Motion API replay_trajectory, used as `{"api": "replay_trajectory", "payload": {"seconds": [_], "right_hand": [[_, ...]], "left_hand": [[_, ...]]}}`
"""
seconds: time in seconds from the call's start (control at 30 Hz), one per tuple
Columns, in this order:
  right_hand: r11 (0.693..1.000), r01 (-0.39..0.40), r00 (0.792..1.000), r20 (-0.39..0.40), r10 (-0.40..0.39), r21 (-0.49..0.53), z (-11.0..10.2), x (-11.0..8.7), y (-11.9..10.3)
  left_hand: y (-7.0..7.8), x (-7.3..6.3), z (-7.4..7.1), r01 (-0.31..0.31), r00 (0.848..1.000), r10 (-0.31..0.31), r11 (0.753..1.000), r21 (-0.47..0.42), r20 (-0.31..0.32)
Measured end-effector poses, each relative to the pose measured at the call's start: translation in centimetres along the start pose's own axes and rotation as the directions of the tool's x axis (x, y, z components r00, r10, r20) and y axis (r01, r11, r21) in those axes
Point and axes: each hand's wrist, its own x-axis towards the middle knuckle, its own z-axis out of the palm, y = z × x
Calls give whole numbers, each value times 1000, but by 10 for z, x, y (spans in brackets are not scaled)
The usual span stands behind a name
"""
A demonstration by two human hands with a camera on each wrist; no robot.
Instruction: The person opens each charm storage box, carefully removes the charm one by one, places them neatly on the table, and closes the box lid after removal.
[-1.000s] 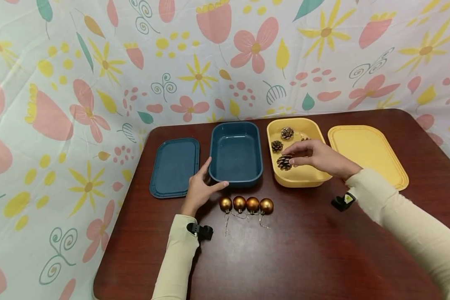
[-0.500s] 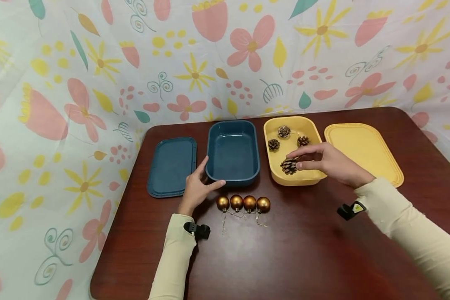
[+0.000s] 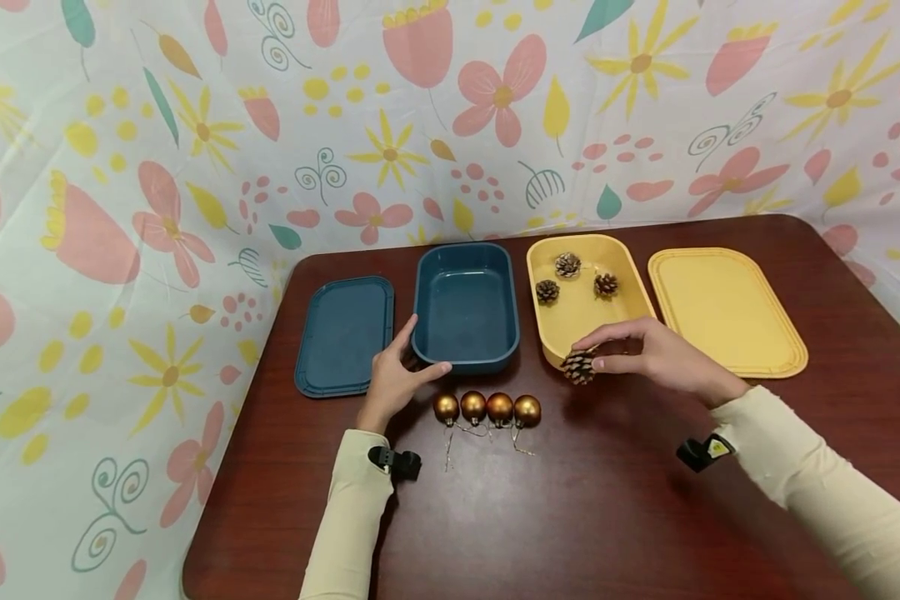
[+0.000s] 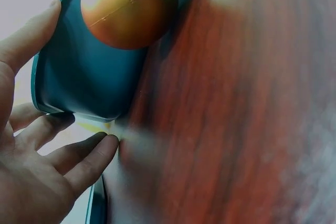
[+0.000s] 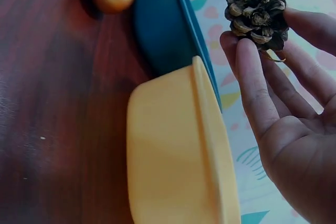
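Note:
My right hand point(image 3: 663, 358) pinches a brown pine cone point(image 3: 578, 365) between thumb and fingertips, raised at the front rim of the yellow container point(image 3: 546, 329). In the right wrist view the pine cone point(image 5: 257, 17) shows its open scales, above the container's edge. Inside the yellow container lie several things of the same kind: a pine cone point(image 3: 567, 265) at the back, another pine cone point(image 3: 547, 291) at left and a third pine cone point(image 3: 606, 285) at right. My left hand point(image 3: 393, 379) rests at the front left corner of the blue container point(image 3: 465, 367), thumb and fingers spread and mostly straight.
Several gold-orange baubles point(image 3: 473, 407) with thin strings stand in a row before the blue container. A blue lid point(image 3: 345, 333) lies at left, a yellow lid point(image 3: 727, 308) at right. The brown table point(image 3: 540, 517) meets a flowered cloth point(image 3: 390, 167) behind.
My right hand has come towards me with the pine cone, from over the yellow container's inside to its front rim. The left hand stays at the blue container.

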Motion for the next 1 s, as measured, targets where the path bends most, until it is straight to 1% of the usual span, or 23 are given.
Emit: {"api": "replay_trajectory", "payload": {"seconds": [0.17, 0.37, 0.5, 0.67, 0.73, 0.83, 1.0], "right_hand": [[999, 41, 999, 8, -40, -24, 14, -5, 5], [999, 31, 998, 46, -29, -29, 28, -12, 15], [999, 39, 998, 47, -37, -37, 35, -11, 24], [995, 47, 999, 24, -45, -89, 43, -12, 33], [995, 46, 999, 11, -45, -92, 45, -13, 35], [995, 41, 999, -5, -41, -93, 47, -15, 39], [988, 57, 998, -29, -62, -140, 48, -17, 43]], "left_hand": [[0, 0, -1, -1, 1000, 1, 1000, 3, 2], [1, 0, -4, -7, 1000, 7, 1000, 5, 6], [2, -1, -4, -11, 1000, 11, 1000, 0, 2], [1, -1, -2, -11, 1000, 11, 1000, 10, 1], [1, -1, -1, -12, 1000, 12, 1000, 11, 0], [1, 0, -1, -11, 1000, 11, 1000, 9, 0], [2, 0, -1, -8, 1000, 8, 1000, 1, 0]]}}
